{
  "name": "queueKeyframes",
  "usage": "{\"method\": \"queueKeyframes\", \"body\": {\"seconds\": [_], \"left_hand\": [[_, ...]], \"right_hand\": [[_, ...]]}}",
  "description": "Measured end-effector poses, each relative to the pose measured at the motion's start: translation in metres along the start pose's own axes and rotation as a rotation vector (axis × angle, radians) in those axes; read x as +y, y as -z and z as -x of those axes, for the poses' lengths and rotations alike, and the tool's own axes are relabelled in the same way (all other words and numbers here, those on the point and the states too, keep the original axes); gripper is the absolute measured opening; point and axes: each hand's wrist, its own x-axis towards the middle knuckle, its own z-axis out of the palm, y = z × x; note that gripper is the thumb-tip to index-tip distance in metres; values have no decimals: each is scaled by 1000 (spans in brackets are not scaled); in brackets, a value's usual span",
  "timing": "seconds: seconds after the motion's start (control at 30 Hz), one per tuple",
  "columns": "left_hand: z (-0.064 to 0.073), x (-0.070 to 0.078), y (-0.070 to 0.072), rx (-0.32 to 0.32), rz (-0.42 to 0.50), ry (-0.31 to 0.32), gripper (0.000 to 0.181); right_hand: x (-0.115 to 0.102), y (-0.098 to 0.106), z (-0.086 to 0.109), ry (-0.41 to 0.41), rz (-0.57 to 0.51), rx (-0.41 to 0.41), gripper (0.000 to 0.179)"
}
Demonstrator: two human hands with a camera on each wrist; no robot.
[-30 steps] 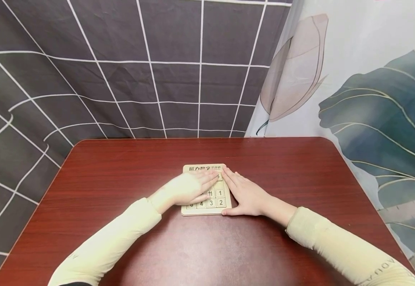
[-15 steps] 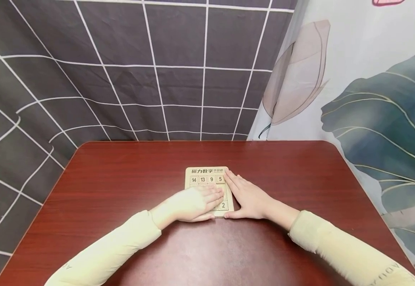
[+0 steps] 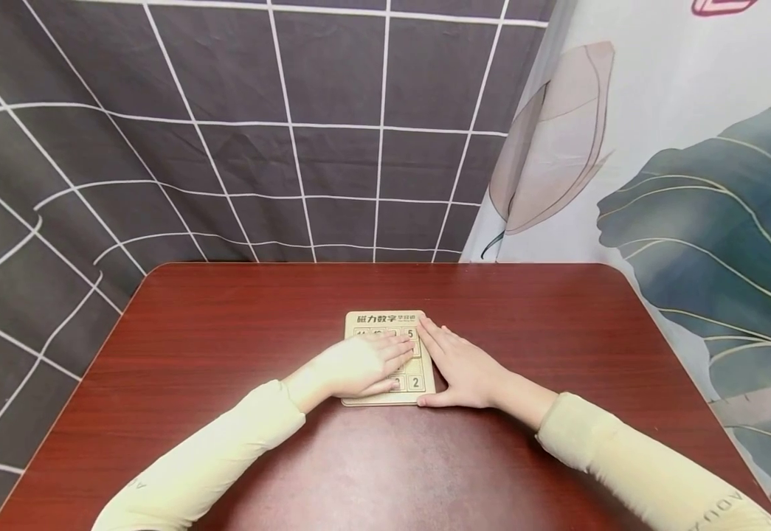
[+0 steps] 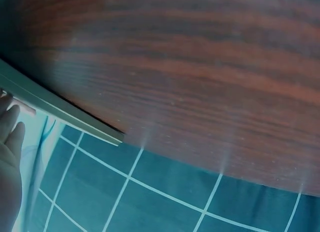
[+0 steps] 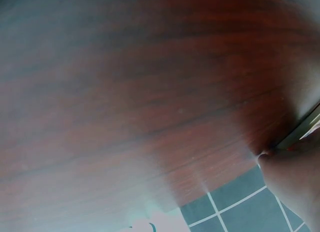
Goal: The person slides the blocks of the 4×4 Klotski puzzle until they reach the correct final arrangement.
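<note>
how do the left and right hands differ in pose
The left hand lies across the puzzle board, covering many of the number tiles; the right hand lies along its right edge. The left hand points rightward; the right hand points toward the board's far right corner. Both are stretched out rather than curled.

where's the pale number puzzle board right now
In the head view, the pale rectangular number puzzle board lies just below centre on the reddish-brown table, partly under the left hand, with the right hand at its right edge.
</note>
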Motion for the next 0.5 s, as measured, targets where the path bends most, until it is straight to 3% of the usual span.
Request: {"method": "queueKeyframes", "body": {"seconds": [0.2,0.4,0.5], "left_hand": [[0,5,4,37,-1,-44,56],[5,22,10,102,-44,-158,59],[7,27,10,108,-63,-180,60]], "right_hand": [[0,0,0,17,-1,20,118],[0,-1,1,11,-2,12,118],[-1,0,1,13,-2,15,117]]}}
